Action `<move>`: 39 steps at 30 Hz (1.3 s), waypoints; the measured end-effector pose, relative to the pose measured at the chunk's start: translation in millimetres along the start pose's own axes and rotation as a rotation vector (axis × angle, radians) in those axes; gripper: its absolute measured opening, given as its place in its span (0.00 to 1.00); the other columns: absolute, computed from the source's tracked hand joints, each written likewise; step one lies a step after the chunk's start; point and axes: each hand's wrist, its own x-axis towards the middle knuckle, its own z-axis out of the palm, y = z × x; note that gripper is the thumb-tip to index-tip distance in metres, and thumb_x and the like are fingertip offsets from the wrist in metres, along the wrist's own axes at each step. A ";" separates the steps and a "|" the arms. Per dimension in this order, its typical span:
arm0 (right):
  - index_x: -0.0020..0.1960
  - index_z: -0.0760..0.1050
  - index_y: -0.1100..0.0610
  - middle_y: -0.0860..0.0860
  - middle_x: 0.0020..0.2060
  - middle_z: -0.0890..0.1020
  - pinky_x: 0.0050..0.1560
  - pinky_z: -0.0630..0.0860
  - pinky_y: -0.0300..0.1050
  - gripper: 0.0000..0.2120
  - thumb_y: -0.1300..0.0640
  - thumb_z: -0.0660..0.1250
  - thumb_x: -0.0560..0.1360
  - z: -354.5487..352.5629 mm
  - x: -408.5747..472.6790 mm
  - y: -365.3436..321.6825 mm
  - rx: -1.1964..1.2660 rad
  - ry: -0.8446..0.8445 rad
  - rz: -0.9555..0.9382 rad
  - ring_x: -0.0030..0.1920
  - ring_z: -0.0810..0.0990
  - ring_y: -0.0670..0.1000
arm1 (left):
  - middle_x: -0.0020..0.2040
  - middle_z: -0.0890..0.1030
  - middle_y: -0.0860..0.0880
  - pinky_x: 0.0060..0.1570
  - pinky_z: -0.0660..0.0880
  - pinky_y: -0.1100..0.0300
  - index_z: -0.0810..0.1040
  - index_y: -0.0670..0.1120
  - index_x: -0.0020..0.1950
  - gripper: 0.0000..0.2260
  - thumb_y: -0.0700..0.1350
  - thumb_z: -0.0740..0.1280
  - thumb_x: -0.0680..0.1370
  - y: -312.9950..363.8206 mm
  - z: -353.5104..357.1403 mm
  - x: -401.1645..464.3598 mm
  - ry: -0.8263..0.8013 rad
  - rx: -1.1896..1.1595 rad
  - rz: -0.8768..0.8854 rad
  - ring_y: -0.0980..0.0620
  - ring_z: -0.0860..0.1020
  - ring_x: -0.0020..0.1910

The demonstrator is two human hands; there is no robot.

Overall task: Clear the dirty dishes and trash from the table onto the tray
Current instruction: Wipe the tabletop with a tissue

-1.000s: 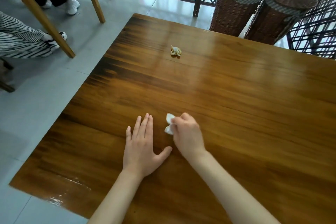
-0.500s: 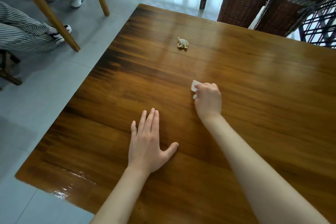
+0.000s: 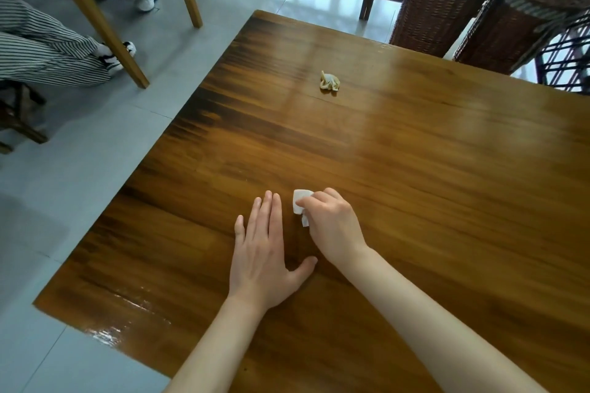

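Right hand [image 3: 332,226] back beside flat left hand [image 3: 261,252], fingers pinching white tissue [image 3: 300,202].

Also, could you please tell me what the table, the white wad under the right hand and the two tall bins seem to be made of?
Table: wood or wood veneer by its grain, glossy finish with window glare.
White wad gripped by the right hand: soft, crumpled, probably tissue or a wipe.
Tall bins: dark woven wicker or rattan, the weave visible on sides and lids.
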 end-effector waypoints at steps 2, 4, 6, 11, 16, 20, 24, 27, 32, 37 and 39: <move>0.46 0.82 0.62 0.55 0.38 0.84 0.35 0.80 0.43 0.10 0.69 0.75 0.66 1.7 8.7 -2.6 0.005 -0.025 -0.021 0.39 0.80 0.53 | 0.77 0.58 0.46 0.70 0.49 0.47 0.52 0.45 0.77 0.45 0.72 0.55 0.69 0.3 -0.6 -0.2 0.003 -0.006 -0.015 0.45 0.56 0.75; 0.46 0.82 0.62 0.55 0.38 0.84 0.37 0.79 0.42 0.08 0.68 0.74 0.67 5.2 23.2 -4.6 -0.023 -0.041 -0.085 0.40 0.80 0.52 | 0.78 0.54 0.47 0.71 0.46 0.48 0.46 0.47 0.78 0.47 0.73 0.52 0.69 2.1 0.5 -0.4 -0.020 -0.001 -0.032 0.47 0.52 0.76; 0.48 0.82 0.61 0.55 0.42 0.84 0.43 0.79 0.41 0.05 0.64 0.69 0.73 11.3 44.0 -8.8 -0.071 -0.082 -0.150 0.44 0.78 0.51 | 0.78 0.50 0.48 0.71 0.42 0.50 0.39 0.48 0.77 0.47 0.75 0.50 0.68 1.8 2.0 -0.3 -0.025 -0.006 -0.042 0.49 0.47 0.76; 0.57 0.79 0.61 0.55 0.54 0.81 0.52 0.78 0.42 0.11 0.61 0.64 0.77 18.9 77.1 -15.0 -0.100 -0.115 -0.207 0.55 0.76 0.51 | 0.78 0.46 0.50 0.68 0.33 0.52 0.38 0.49 0.77 0.48 0.76 0.48 0.67 -3.3 2.2 0.3 -0.017 0.001 -0.062 0.51 0.42 0.76; 0.56 0.78 0.62 0.55 0.49 0.82 0.49 0.78 0.41 0.10 0.62 0.63 0.77 19.1 72.6 -12.5 -0.192 -0.158 -0.233 0.49 0.77 0.51 | 0.78 0.48 0.50 0.68 0.34 0.50 0.40 0.49 0.77 0.48 0.76 0.49 0.67 0.5 2.1 0.8 -0.012 -0.009 -0.066 0.52 0.43 0.76; 0.54 0.79 0.61 0.55 0.47 0.80 0.47 0.77 0.41 0.09 0.64 0.64 0.76 14.2 63.4 -9.4 -0.145 -0.118 -0.147 0.48 0.75 0.51 | 0.78 0.49 0.51 0.69 0.37 0.50 0.42 0.49 0.77 0.47 0.76 0.50 0.67 -2.9 1.7 1.3 -0.014 0.002 -0.064 0.51 0.45 0.76; 0.55 0.79 0.62 0.56 0.47 0.79 0.46 0.78 0.44 0.10 0.66 0.64 0.75 -0.7 36.5 6.8 -0.153 -0.107 -0.045 0.49 0.74 0.53 | 0.78 0.53 0.50 0.70 0.42 0.49 0.44 0.49 0.77 0.46 0.75 0.50 0.68 -2.7 2.5 0.5 -0.010 0.000 -0.047 0.49 0.50 0.77; 0.53 0.80 0.64 0.58 0.45 0.81 0.45 0.80 0.47 0.10 0.69 0.65 0.73 -17.7 13.5 22.3 -0.182 -0.048 0.087 0.47 0.76 0.56 | 0.78 0.53 0.49 0.71 0.45 0.48 0.44 0.48 0.78 0.47 0.75 0.50 0.68 -4.2 2.9 0.6 -0.003 0.016 -0.037 0.48 0.50 0.77; 0.51 0.80 0.67 0.60 0.42 0.82 0.41 0.80 0.50 0.13 0.75 0.69 0.68 -42.0 -29.1 50.2 -0.210 0.074 0.298 0.45 0.79 0.60 | 0.78 0.53 0.50 0.70 0.42 0.50 0.46 0.49 0.78 0.47 0.74 0.53 0.68 -6.5 0.2 -1.0 0.005 -0.090 -0.004 0.51 0.48 0.76; 0.49 0.81 0.67 0.60 0.42 0.82 0.41 0.77 0.48 0.11 0.75 0.68 0.69 -41.5 -28.3 50.2 -0.230 0.093 0.359 0.45 0.78 0.59 | 0.75 0.63 0.50 0.70 0.45 0.46 0.60 0.49 0.75 0.39 0.68 0.61 0.70 -27.7 -16.1 -0.6 0.111 -0.185 0.033 0.50 0.56 0.75; 0.49 0.81 0.67 0.60 0.42 0.81 0.41 0.76 0.47 0.10 0.74 0.67 0.70 -39.8 -26.1 47.8 -0.232 0.114 0.395 0.45 0.77 0.59 | 0.74 0.64 0.49 0.70 0.47 0.45 0.62 0.49 0.74 0.37 0.67 0.61 0.70 -41.3 -24.5 -0.8 0.122 -0.149 0.017 0.48 0.58 0.75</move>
